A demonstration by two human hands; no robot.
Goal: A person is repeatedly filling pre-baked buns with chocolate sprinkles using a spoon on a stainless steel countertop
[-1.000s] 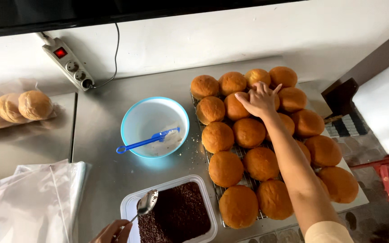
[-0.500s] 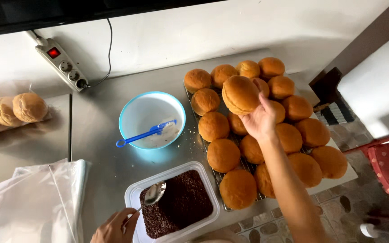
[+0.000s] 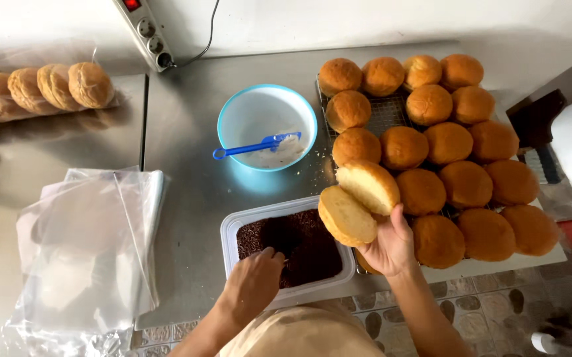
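We hold a split bun (image 3: 359,201) in our right hand (image 3: 386,248), fingers cupped under it so its two pale cut faces fan open, just above the right edge of the rectangular tub of chocolate sprinkles (image 3: 292,246) at the front of the steel table (image 3: 187,192). Our left hand (image 3: 254,281) dips into that tub, closed around what seems to be a spoon handle, though we cannot tell for sure because the hand hides it. Beyond the tub sits a light-blue bowl (image 3: 266,125) with a blue spatula (image 3: 254,147) resting in a smear of pale cream. To the right, whole golden buns (image 3: 448,142) crowd a wire rack (image 3: 382,116); on the left lie clear plastic bags (image 3: 87,244), and further back a row of bagged buns (image 3: 41,86) and a power strip (image 3: 144,30). We judge the bun's hinge could tear if the halves gape wider, and sprinkles could scatter over the table since the bun hangs past the tub's rim.
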